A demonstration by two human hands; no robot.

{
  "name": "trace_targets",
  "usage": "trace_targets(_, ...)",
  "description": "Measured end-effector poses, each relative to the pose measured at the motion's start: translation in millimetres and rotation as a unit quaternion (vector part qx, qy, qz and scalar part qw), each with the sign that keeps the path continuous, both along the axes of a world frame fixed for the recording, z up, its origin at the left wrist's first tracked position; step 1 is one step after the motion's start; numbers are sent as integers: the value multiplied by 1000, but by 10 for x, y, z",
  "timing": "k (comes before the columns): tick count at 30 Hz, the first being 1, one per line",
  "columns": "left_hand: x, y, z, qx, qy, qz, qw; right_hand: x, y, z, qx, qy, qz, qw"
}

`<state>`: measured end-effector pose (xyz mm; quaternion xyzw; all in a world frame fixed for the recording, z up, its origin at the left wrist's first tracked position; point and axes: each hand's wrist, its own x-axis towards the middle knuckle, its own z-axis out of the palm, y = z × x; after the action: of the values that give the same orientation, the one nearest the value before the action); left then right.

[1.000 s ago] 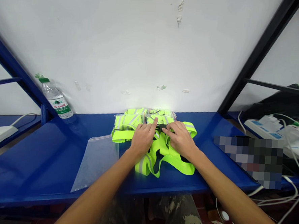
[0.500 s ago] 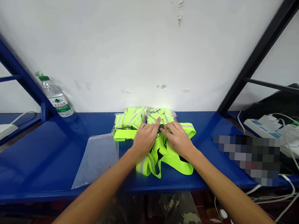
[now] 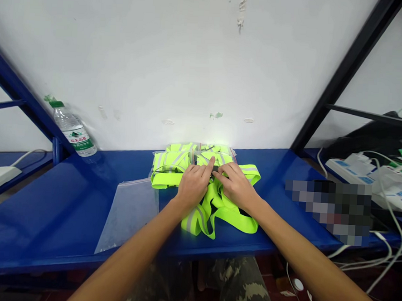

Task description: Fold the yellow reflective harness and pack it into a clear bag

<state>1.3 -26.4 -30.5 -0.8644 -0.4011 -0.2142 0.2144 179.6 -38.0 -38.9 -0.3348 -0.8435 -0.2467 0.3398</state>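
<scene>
A neon yellow reflective strap harness (image 3: 234, 219) with grey stripes lies in loose loops on the blue table, under and around both hands. My left hand (image 3: 195, 184) is closed on its strap, with the index finger pointing forward. Close beside it, my right hand (image 3: 237, 184) pinches a small black buckle (image 3: 215, 169) at the gap between the two hands. The fingers partly cover the buckle, so whether it is fastened cannot be seen. Behind the hands, several folded yellow reflective harnesses in clear bags (image 3: 173, 159) sit against the wall.
An open-looking clear zip bag (image 3: 129, 212) lies flat on the blue table (image 3: 64, 205), left of the harness. A water bottle (image 3: 76, 131) leans at the back left. Power strips (image 3: 351, 171) with white cables and a blurred-out object (image 3: 333, 211) are to the right.
The view has shifted very slightly. Both hands stay at the buckle and the harness keeps nearly the same shape.
</scene>
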Motion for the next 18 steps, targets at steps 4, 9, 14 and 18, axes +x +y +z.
trace_targets(4, -33, 6, 45, 3, -44, 16, 999, -42, -84, 66, -53, 2, -17, 998)
trace_targets(9, -93, 50, 79, 17, -117, 43, 992, -112, -130, 406, -225, 45, -59, 972)
trace_targets(14, -109, 75, 139, 60, -174, 88, 979, -60, 100, 835, -500, 41, -93, 860)
trace_targets(18, -138, 83, 213, 60, -203, 99, 972, -81, 206, 918, -595, 137, 13, 792)
